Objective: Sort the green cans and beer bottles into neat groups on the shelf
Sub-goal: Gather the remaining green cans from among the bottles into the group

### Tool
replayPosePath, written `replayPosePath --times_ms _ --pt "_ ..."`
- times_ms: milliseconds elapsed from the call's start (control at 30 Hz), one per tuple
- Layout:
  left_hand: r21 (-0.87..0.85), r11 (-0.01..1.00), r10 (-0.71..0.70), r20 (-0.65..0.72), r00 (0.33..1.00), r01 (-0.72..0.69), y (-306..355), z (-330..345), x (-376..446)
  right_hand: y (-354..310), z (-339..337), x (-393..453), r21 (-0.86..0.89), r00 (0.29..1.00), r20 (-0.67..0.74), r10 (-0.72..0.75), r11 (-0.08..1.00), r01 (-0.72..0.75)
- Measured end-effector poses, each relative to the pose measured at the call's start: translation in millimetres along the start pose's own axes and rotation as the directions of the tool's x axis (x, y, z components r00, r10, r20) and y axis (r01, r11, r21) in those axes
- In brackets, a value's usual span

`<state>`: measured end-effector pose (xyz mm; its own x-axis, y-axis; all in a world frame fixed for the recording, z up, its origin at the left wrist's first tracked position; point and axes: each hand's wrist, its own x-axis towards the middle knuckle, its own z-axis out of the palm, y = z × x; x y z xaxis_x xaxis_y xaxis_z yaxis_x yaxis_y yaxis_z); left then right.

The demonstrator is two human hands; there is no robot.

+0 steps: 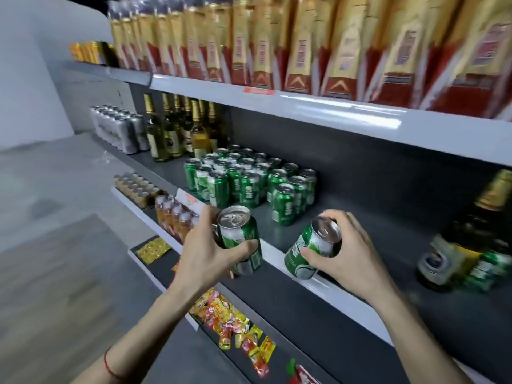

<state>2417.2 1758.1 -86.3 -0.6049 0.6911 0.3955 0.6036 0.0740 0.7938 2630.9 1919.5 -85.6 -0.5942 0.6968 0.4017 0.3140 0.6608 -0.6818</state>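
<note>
Now, step in hand: two green cans are being carried toward the can group on the middle shelf (360, 206).
Left hand (205, 253): wraps a green can (240, 239) at lower centre of the frame, upright, lifted in front of the shelf's front edge.
Right hand (349, 253): grasps a second can (313, 250) just right of centre, tilted, its base low against the white shelf lip.
Can group (249, 178): a tight block at mid-frame, well back on the shelf, with open floor in front and to its right.
Beer bottles (177, 128): stand in a cluster at upper left of the block; one stray bottle (471, 231) and a stray can (487, 267) sit at far right, blurred.
Doing it well: probably right the tilted can first, clear the lip, then set both upright at the near edge of the block, rows aligned, without knocking the front cans.
Risk: a tilted base could catch the lip.
</note>
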Motion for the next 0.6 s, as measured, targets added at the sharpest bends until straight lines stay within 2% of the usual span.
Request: replayPosePath --times_ms 167,400,600 --pt "0.017 0.999 -0.027 -0.034 0.999 0.028 -34 -27 42 -14 42 48 -0.027 0.999 0.029 -0.018 0.999 0.019" --pt "0.033 0.999 -0.029 -0.051 0.998 0.03 -68 -18 111 3 83 124 -0.069 0.996 0.066 -0.062 0.995 0.067" --pt "0.038 0.999 -0.017 -0.03 0.999 0.018 -89 -6 166 17 108 180 -0.242 0.991 0.036 -0.131 0.961 0.136"
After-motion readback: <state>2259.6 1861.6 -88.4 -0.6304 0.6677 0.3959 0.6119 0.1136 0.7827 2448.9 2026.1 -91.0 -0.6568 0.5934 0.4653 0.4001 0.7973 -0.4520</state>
